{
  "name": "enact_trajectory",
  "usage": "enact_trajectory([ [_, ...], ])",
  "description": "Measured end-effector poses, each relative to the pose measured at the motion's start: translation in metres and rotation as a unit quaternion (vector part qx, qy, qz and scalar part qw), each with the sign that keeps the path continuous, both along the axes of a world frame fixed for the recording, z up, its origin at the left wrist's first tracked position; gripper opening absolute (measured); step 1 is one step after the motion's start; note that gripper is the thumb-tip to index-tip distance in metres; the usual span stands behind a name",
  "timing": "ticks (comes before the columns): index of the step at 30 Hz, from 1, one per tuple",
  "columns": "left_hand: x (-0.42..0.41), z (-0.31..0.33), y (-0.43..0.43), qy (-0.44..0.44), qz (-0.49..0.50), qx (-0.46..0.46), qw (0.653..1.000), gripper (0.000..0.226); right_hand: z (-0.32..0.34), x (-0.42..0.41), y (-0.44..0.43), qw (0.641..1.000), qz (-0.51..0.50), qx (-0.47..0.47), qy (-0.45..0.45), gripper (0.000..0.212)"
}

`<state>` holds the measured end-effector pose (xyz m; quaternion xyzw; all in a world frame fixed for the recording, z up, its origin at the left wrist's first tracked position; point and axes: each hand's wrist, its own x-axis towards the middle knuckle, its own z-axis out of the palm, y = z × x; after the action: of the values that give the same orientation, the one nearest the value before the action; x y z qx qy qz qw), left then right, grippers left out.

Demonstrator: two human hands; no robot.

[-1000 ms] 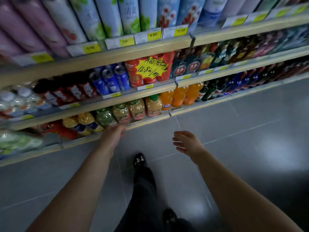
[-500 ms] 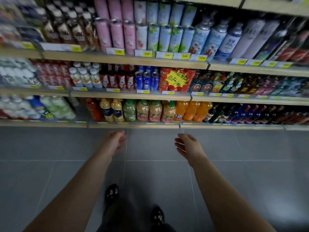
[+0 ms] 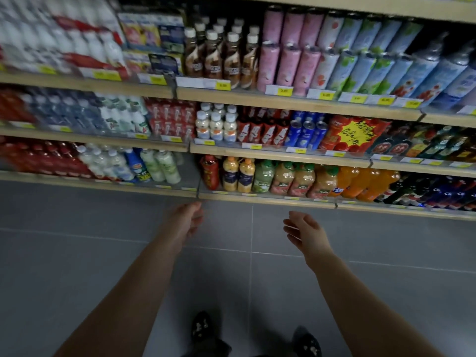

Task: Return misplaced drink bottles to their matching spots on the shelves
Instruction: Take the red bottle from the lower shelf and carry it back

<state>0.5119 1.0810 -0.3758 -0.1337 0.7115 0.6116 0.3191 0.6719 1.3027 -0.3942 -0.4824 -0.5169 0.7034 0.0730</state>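
Drink bottles (image 3: 296, 179) stand in rows on the bottom shelf (image 3: 257, 200). The left hand (image 3: 185, 220) hangs just below that shelf's front edge, the right hand (image 3: 302, 230) slightly lower and apart from it, both relaxed, loosely curled, holding nothing.

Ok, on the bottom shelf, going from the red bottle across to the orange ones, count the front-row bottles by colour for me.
Red plastic bottle: 1
Yellow juice bottles with dark labels: 2
Green plastic bottle: 1
Peach juice bottles with green caps: 3
Orange soda bottles: 3
Total: 10
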Motion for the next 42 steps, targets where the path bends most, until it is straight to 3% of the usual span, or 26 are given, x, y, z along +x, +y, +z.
enact_trajectory([
  [7, -0.075, -0.022, -0.054, -0.023, 0.020, -0.050, 0.998, 0.018, -0.013, -0.066, -0.048, 1.000, -0.025, -0.009, -0.010, 0.013],
  [19, -0.214, -0.056, -0.010, -0.050, -0.049, -0.074, 0.995, 0.022, -0.067, -0.201, -0.022, 0.995, -0.079, -0.054, -0.041, 0.026],
  [28, -0.336, -0.083, 0.033, -0.060, -0.150, -0.095, 0.982, 0.018, -0.093, -0.314, -0.018, 0.993, -0.057, -0.057, -0.086, 0.016],
  [35, -0.406, -0.140, 0.054, -0.090, -0.276, -0.141, 0.947, 0.012, -0.143, -0.372, -0.041, 0.981, -0.136, -0.075, -0.115, 0.007],
  [42, -0.454, -0.256, 0.079, -0.009, -0.311, -0.136, 0.941, 0.014, -0.261, -0.416, -0.062, 0.979, -0.160, -0.058, -0.112, 0.013],
])
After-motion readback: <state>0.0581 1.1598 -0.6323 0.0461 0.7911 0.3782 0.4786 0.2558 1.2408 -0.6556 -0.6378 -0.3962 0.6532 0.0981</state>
